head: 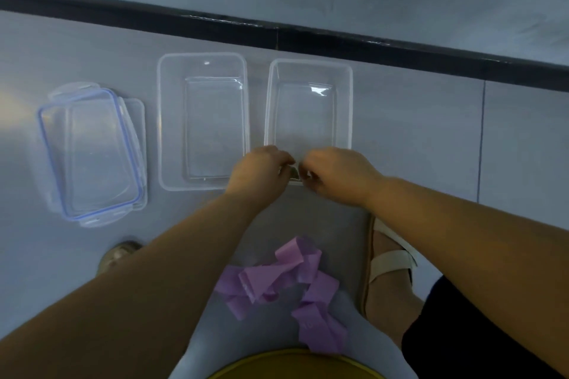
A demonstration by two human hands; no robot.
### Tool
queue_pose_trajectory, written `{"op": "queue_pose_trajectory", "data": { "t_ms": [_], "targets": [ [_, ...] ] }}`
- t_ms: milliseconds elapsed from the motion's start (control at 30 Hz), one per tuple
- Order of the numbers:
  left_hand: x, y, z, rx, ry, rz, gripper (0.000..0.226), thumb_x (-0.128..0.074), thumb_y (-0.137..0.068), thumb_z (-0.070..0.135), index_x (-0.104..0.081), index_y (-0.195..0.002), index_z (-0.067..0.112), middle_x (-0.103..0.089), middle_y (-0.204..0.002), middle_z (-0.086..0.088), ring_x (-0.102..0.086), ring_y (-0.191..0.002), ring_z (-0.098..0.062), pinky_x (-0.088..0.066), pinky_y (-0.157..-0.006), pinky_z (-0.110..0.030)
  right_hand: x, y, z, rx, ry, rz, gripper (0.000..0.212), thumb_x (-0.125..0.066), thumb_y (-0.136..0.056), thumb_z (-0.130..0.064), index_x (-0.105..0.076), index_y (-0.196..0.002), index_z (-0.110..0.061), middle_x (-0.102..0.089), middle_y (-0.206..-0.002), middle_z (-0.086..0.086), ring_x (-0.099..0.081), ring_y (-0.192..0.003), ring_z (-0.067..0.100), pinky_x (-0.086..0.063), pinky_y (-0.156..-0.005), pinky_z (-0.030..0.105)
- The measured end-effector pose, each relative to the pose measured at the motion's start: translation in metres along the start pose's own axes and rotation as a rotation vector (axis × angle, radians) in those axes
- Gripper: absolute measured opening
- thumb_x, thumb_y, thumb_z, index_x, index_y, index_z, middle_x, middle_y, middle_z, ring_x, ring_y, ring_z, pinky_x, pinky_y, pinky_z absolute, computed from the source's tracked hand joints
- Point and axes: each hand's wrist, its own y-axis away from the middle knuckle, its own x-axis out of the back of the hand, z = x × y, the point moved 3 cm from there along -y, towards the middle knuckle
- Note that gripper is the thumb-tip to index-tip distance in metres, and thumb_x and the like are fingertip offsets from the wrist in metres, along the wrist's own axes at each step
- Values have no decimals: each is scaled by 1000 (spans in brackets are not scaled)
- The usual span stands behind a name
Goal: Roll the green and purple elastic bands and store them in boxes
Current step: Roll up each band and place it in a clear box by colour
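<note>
Two clear plastic boxes stand side by side on the grey floor, the left box (163, 120) and the right box (348, 108), both with nothing inside. My left hand (261, 172) and my right hand (334, 175) meet at the near edge of the right box. Their curled fingers pinch a small dark greenish roll (294, 174), which they mostly hide. The purple elastic band (295, 283) lies loose and crumpled on the floor, nearer to me and below my forearms.
Clear lids with a blue seal (92, 151) are stacked left of the boxes. A black skirting strip (277, 37) runs along the wall behind them. A sandalled foot (391, 271) rests at the right, another foot (118, 255) at the left, and a yellow rim (292, 361) shows at the bottom.
</note>
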Motion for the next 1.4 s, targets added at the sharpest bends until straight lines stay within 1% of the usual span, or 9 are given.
{"op": "queue_pose_trajectory", "data": {
  "t_ms": [200, 300, 400, 567, 667, 867, 1000, 1233, 1400],
  "targets": [
    [-16, 81, -47, 327, 76, -22, 27, -56, -88, 17, -67, -112, 16, -64, -110, -10, -57, -104, -29, -44, -87, -33, -75, 18, -54, 4, -34, -457, 59, -62, -83, -41, -42, -133, -17, -42, -133, 7, -40, -121, 26, -38, -96, 39],
    [-39, 126, -72, 584, 65, -274, 57, -59, -83, 35, -46, -136, 19, -49, -134, -11, -47, -122, -30, -38, -99, -32, -117, 24, -74, -66, -95, -530, 83, -73, -73, -43, -30, -140, -17, -27, -145, 8, -31, -129, 30, -35, -104, 42],
    [-53, 157, -79, 697, 201, -468, 99, -55, -59, 60, -31, -143, 11, -39, -142, -16, -39, -130, -30, -33, -100, -27, -140, 26, -91, -120, -59, -585, 78, -71, -78, -35, -29, -141, -17, -29, -144, 9, -34, -130, 32, -37, -101, 41],
    [-64, 157, -72, 654, 315, -488, 56, -60, -88, 24, -39, -137, 6, -46, -139, -13, -46, -126, -24, -36, -92, -21, -149, 18, -96, -335, -261, -581, 32, -49, -93, -20, -56, -122, -9, -55, -129, 14, -52, -118, 31, -40, -97, 39],
    [-64, 144, -68, 608, 360, -458, 59, -66, -84, 22, -42, -137, 11, -51, -135, -10, -51, -119, -24, -38, -90, -22, -127, 14, -88, -344, -516, -512, 23, -55, -91, -20, -63, -107, -6, -63, -105, 12, -58, -96, 26, -41, -76, 26],
    [-31, 128, -59, 650, 646, -270, 37, -64, -88, 25, -60, -118, 3, -65, -107, -16, -59, -89, -23, -50, -71, -30, -72, 7, -82, -451, -985, -432, 12, -56, -92, -26, -60, -90, -15, -56, -81, 6, -51, -74, 18, -42, -59, 26],
    [7, 132, -45, 579, 480, -255, 30, -53, -94, 29, -63, -112, 7, -64, -97, -15, -56, -78, -21, -42, -64, -23, -40, 19, -78, -457, -922, -261, 22, -59, -90, -28, -56, -70, -21, -51, -64, -1, -44, -55, 12, -35, -50, 23],
    [90, 184, -11, 424, 484, -151, 27, -56, -90, 41, -70, -98, 19, -69, -83, -3, -57, -67, -8, -45, -58, -12, 51, 71, -107, -317, -954, -366, 15, -67, -83, -33, -68, -83, -18, -62, -68, -5, -51, -56, 7, -40, -50, 18],
    [147, 231, 41, 306, 607, -71, 51, -50, -82, 58, -72, -87, 12, -72, -81, -1, -57, -68, -5, -47, -69, -12, 114, 122, -133, -303, -1297, -230, 29, -66, -68, -35, -67, -78, -8, -66, -69, 6, -60, -64, 16, -50, -62, 26]
  ]
}}
